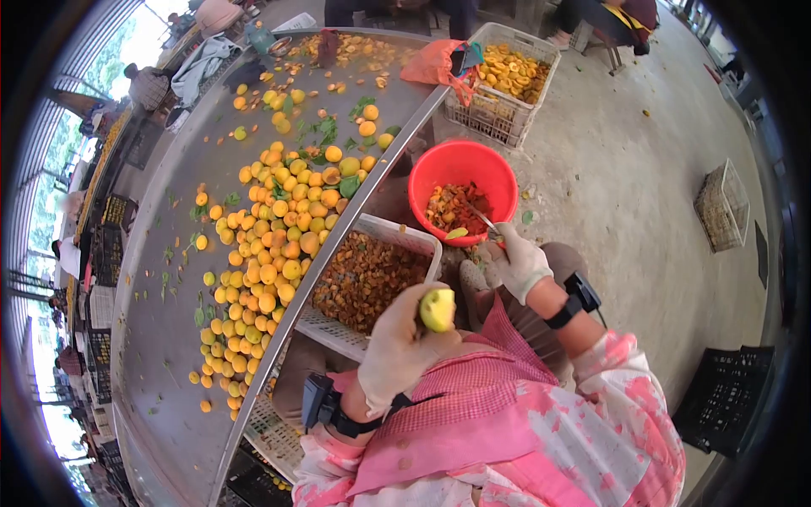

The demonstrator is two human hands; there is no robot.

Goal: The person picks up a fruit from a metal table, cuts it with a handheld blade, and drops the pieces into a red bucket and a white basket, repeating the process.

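Observation:
My left hand (pixel 399 348), in a pale glove, is closed around a greenish-yellow apricot (pixel 438 310) with a pale cut face. My right hand (pixel 522 269), also gloved, grips a small knife (pixel 485 220) whose blade points over the red tub (pixel 507 169). Inside that tub lie reddish-orange fruit scraps (pixel 456 203). A yellow-green slice (pixel 457 232) shows at the tub's near side, close to the knife. Below my left hand is a white crate (pixel 429 245) filled with brown pits (pixel 363 283).
A metal table (pixel 160 338) on the left carries a heap of apricots (pixel 279 245) and loose leaves; its raised edge (pixel 338 237) runs beside me. An orange bag (pixel 435 63) lies at its corner. Beyond the tub stands a crate of halved fruit (pixel 511 72). People sit farther off.

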